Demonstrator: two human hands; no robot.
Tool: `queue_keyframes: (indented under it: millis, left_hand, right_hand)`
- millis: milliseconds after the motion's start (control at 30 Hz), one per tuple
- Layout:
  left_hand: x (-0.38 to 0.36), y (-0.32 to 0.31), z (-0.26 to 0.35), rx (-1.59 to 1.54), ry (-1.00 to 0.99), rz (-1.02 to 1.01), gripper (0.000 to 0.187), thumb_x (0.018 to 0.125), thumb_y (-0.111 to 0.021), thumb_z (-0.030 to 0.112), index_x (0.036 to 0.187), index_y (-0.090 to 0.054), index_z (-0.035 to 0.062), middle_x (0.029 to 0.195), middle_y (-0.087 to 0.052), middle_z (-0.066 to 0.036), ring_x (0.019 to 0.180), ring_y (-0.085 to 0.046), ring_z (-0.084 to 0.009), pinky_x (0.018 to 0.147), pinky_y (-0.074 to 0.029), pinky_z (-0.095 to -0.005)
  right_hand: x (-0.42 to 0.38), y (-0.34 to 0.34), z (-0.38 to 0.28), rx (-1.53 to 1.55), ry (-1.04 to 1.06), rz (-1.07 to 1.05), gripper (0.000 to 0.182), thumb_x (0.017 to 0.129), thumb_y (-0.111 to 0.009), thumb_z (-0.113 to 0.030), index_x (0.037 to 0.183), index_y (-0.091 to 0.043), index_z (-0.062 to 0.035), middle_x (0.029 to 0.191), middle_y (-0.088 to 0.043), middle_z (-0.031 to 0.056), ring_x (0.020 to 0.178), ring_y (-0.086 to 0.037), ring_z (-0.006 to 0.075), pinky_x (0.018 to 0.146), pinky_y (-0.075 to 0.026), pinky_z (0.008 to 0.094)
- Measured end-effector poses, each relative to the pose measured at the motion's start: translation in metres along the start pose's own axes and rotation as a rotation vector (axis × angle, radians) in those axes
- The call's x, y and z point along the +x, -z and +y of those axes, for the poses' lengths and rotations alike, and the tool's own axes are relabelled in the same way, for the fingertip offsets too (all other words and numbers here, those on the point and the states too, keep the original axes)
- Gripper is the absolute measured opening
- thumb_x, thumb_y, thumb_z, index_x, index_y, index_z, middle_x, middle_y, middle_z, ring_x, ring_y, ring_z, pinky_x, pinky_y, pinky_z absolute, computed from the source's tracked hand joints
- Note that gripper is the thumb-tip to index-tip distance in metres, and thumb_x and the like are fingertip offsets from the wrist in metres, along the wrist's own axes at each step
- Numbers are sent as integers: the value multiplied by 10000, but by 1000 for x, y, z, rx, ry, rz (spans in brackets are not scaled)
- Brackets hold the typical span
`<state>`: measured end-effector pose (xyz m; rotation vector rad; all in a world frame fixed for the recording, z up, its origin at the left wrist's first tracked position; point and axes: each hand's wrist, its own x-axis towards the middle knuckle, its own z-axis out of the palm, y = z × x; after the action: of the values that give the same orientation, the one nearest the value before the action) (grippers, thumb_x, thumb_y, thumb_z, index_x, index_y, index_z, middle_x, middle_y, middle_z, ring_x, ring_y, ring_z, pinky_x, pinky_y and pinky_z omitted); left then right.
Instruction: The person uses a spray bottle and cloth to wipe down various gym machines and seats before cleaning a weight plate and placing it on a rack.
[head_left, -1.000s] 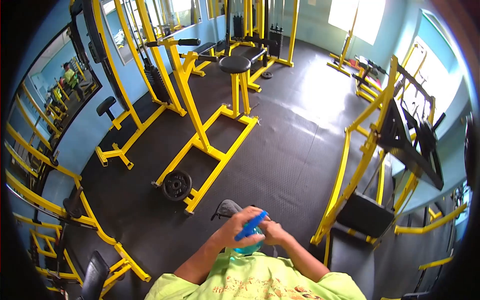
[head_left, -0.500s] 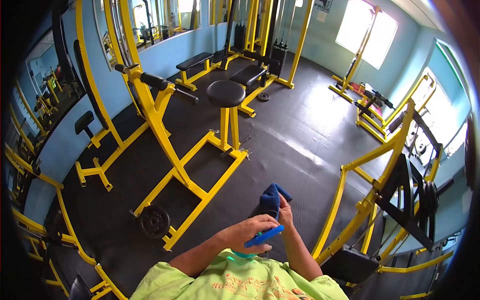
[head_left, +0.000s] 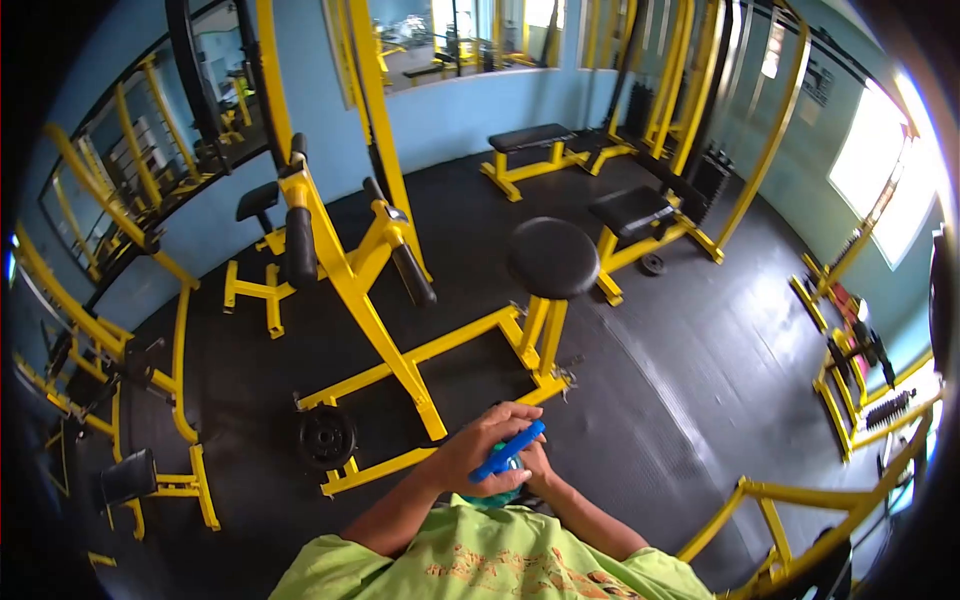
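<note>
Bottle [head_left: 499, 494] held before our shirt [head_left: 500, 555]. Left hand [head_left: 478, 448]: grip closed round its blue top. Right hand [head_left: 537, 468] close in; its grip we cannot tell, partly hidden. Progress: bottle in hand, neither hand on equipment; what remains, we cannot judge. Beyond: weight plate [head_left: 327, 436], round seat [head_left: 553, 258], blue wall [head_left: 470, 112].

We are seeing a round black stool seat [head_left: 553, 258] beside a yellow frame [head_left: 375, 320], its weight plate [head_left: 327, 436] near the floor [head_left: 640, 440].
</note>
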<state>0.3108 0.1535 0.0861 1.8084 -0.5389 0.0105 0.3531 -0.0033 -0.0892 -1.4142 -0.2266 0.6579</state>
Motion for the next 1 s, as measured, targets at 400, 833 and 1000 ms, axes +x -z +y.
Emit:
queue_keyframes:
  millis: [400,833,1000]
  left_hand:
    - [48,62,16,46,-81,457,427,733,-722,182,1097,-602,-6,1348,-400,-249,1278,-413,-358,981,-428,-427]
    - [39,115,-17,335,-48,790,530,746,-735,200,1233,-549,104,1416,-382,-272,1314,-390,-389,1080,-286,-474]
    - [6,93,-16,158,40,871,689,736,-744,83,1354,-445,141,1327,-467,-257,1200,-516,-353,940,-474,-442]
  right_hand:
    - [213,66,-243,-87,842,-2,441,755,-673,94,1174,-616,-31,1175,-622,90,950,-634,157,855,-509,292]
    - [397,-138,-242,-681,960,-489,799,730,-711,-55,1432,-333,-13,1451,-364,235,1348,-366,338,1099,-316,369]
    - [403,-155,-224,-752,785,-237,549,745,-715,-255,1191,-545,17,1197,-557,261,1063,-570,407,938,-449,437]
